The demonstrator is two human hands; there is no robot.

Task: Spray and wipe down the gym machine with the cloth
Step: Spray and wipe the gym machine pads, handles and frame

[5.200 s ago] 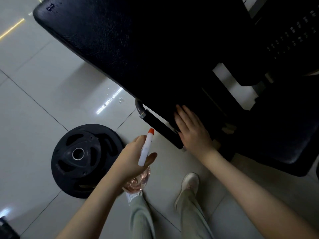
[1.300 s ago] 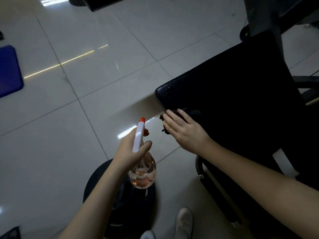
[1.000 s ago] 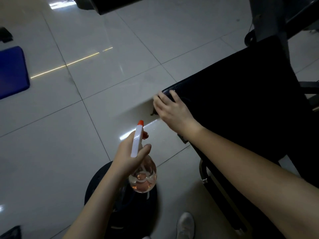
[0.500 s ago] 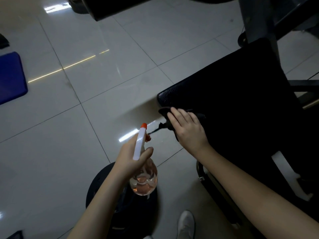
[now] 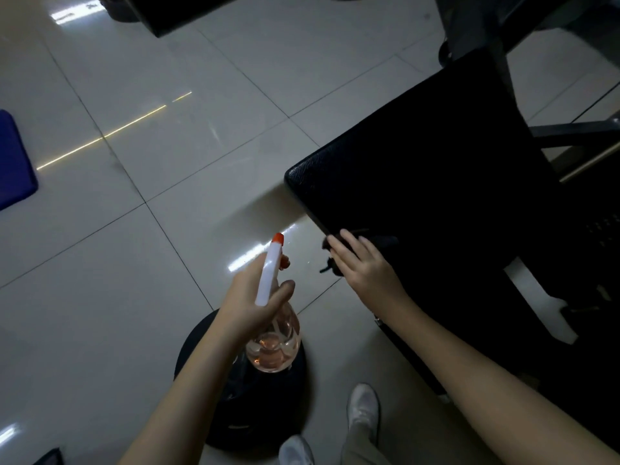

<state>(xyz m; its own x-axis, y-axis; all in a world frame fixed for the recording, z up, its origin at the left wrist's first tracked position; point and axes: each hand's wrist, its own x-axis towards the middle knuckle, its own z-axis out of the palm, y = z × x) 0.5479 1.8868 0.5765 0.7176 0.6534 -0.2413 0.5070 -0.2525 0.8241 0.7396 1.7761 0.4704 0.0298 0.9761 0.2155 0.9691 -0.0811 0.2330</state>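
Observation:
The gym machine's black padded bench (image 5: 419,169) slants across the right half of the view. My right hand (image 5: 362,263) lies with straight fingers on a dark cloth (image 5: 382,239), pressing it against the pad's near side edge. Most of the cloth is hidden under the hand and hard to tell from the black pad. My left hand (image 5: 255,300) grips a clear spray bottle (image 5: 273,344) holding pinkish liquid. Its white head with an orange nozzle (image 5: 277,239) points up and away, left of the pad.
A black weight plate (image 5: 208,364) lies on the pale tiled floor under the bottle. My white shoes (image 5: 364,406) stand at the bottom. A blue mat (image 5: 13,162) sits at the left edge. Metal frame bars (image 5: 570,132) run behind the pad at right.
My right hand and the cloth slid from the pad's front corner back along its near edge towards me. The bottle stayed held in about the same place.

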